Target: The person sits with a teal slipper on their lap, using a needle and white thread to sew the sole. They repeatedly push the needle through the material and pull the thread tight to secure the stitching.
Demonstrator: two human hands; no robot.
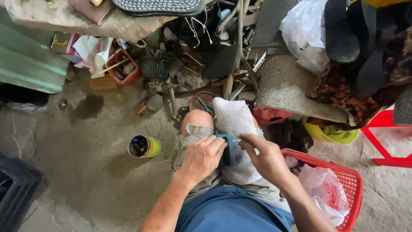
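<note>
White towelling cloth (234,124) lies draped over the person's bare knee and lap, seen from above by the head camera. On it rests a dark teal shoe (228,149), standing on edge. The left hand (201,157) curls its fingers around the shoe's near side, holding it steady against the cloth. The right hand (266,157) sits just beside the shoe on the other side, with thumb and forefinger pinched narrowly together on what looks like a thin needle or thread at the shoe's upper edge; it is too small to tell which.

On the concrete floor (86,172) to the left of the knee stands an open tin can (144,146) with a yellow-green label. A red plastic basket (343,180) holding a pale plastic bag (326,191) sits close by the right forearm. Ahead of the knee lies a heap of hand tools and scraps, with a smaller red basket (124,66) at its left. A red stool (386,137) stands at the far right.
</note>
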